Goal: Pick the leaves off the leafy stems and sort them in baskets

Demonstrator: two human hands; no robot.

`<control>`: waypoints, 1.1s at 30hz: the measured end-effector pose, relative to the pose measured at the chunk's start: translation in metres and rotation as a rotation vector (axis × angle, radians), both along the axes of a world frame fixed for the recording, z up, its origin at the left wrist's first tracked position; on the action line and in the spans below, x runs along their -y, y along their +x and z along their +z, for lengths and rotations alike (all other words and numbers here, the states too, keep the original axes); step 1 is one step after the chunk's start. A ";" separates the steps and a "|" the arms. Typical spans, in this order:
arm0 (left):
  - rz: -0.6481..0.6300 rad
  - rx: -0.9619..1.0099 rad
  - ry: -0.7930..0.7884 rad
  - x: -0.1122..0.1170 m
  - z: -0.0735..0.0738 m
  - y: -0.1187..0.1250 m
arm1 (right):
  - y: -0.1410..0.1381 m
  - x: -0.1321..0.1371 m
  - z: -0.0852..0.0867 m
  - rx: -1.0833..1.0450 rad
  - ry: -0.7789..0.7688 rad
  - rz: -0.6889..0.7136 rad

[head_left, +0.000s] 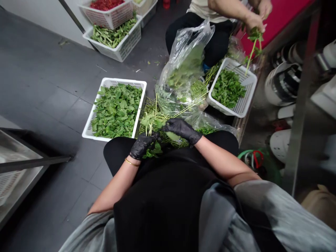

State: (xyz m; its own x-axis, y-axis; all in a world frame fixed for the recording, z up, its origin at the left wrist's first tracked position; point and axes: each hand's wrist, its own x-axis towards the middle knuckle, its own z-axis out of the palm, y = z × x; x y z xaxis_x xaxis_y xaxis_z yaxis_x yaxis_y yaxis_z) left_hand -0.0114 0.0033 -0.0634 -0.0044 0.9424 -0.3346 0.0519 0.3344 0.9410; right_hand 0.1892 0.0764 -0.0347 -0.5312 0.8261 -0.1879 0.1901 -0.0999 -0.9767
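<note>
Both my hands wear black gloves and work over my lap, above a black apron. My left hand (143, 144) is closed round a bunch of leafy green stems (150, 123) that stick up from the fist. My right hand (181, 129) is curled over the same greens just to the right, fingers pinching at the leaves. A white basket (113, 82) full of picked green leaves sits on the floor just ahead to the left. A clear plastic bag (187, 56) of uncut greens stands ahead, with bare stems piled at its foot.
Across from me another person's hands (258, 17) strip a stem over a second white basket (248, 87) of leaves. Baskets of green beans (123, 45) and red chillies (115, 15) stand at the far left. A steel table edge (31, 162) is at my left, shelving with pots at right.
</note>
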 end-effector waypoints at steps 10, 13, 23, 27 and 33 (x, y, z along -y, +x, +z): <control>0.172 0.077 0.044 0.015 0.029 -0.006 | -0.030 0.004 0.001 -0.180 -0.026 -0.064; 0.183 0.068 0.004 0.017 0.034 0.000 | -0.036 0.020 0.010 -0.265 -0.193 -0.118; 0.112 0.116 -0.012 0.042 0.047 -0.012 | -0.016 0.009 0.031 -0.265 -0.148 -0.329; 0.146 0.120 -0.053 0.050 0.053 -0.022 | 0.027 -0.024 0.042 -0.262 -0.082 -0.497; 0.069 0.310 -0.073 0.056 0.050 -0.027 | 0.020 -0.022 0.030 -0.243 -0.155 -0.319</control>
